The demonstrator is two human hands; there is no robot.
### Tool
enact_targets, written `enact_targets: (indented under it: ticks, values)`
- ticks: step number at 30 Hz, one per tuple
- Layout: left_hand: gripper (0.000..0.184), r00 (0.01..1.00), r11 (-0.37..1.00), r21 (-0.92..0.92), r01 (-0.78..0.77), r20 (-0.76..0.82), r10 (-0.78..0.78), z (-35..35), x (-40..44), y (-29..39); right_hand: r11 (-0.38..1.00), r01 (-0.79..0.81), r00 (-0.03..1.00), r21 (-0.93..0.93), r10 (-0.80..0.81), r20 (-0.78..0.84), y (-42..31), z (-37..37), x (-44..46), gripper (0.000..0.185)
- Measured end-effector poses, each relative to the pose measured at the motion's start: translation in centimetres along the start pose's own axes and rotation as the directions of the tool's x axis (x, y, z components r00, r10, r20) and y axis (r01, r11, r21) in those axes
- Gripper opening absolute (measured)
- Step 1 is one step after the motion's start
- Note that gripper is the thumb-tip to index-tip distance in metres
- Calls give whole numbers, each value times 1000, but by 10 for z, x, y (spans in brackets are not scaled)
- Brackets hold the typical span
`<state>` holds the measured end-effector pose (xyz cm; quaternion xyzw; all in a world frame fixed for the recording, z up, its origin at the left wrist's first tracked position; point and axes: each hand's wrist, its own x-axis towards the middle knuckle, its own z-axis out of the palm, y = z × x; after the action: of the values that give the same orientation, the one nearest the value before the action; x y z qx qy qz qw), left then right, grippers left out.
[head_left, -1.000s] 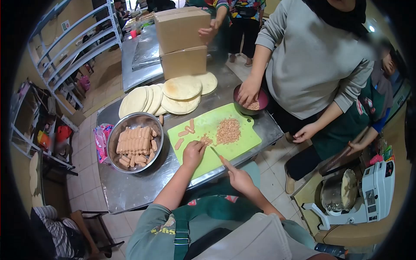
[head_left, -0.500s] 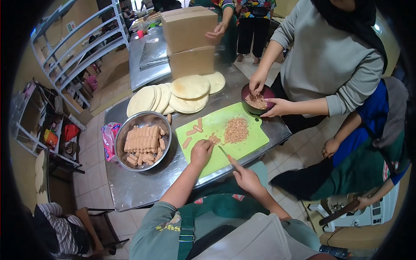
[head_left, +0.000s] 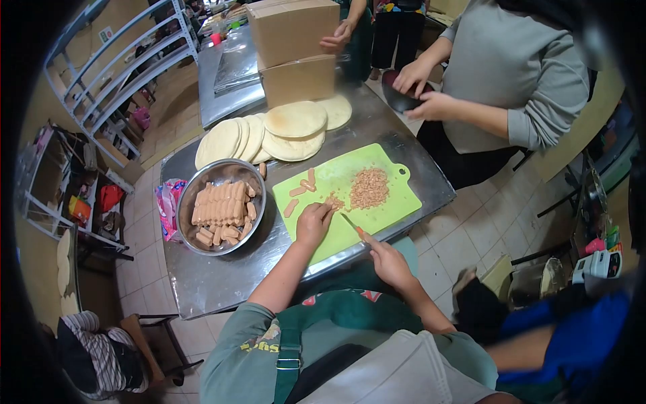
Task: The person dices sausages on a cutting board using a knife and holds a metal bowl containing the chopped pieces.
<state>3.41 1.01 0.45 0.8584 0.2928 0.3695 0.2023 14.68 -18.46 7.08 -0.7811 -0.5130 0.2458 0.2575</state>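
Observation:
My right hand (head_left: 388,259) is wrapped round the orange handle of a knife (head_left: 352,224), its blade over the green cutting board (head_left: 397,200). My left hand (head_left: 313,223) rests on the board with fingers pressed together beside small chopped bits (head_left: 334,201); whether it grips a piece is hidden. Farther right on the board lies a larger pile of chopped sausage (head_left: 369,188). Several sausage pieces (head_left: 297,192) lie at the board's left. A steel bowl (head_left: 259,225) left of the board holds many sausages (head_left: 221,204).
Flat round breads (head_left: 295,120) lie behind the board, with stacked cardboard boxes (head_left: 296,82) beyond. A co-worker in grey (head_left: 508,81) holds a dark bowl (head_left: 400,99) off the table's right corner. Another person in blue (head_left: 572,337) is at the lower right. A pink packet (head_left: 169,205) lies beside the steel bowl.
The co-worker's dark bowl has moved from beside the board up and away from the table. The person in blue has moved to the lower right. My hands have barely moved.

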Motion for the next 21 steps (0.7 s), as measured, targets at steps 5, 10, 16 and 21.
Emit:
enact_targets:
  ticks: [5, 10, 16, 21]
  values:
    - [15, 997, 998, -38, 57, -41, -58, 3, -2, -2, 969, 87, 995, 231, -72, -71, 7, -1, 7, 47]
    - [16, 998, 996, -68, 49, -43, -52, 2, 0, -3, 941, 177, 975, 288, -129, -178, 7, 0, 19, 41]
    - [17, 997, 994, -88, 64, -24, -67, 1, 0, -5, 989, 122, 987, 84, -112, -117, -6, 11, 34, 42]
    - [15, 998, 992, -108, 57, -33, -61, 2, 1, -6, 995, 75, 994, -61, -80, -75, -14, 17, 43, 45]
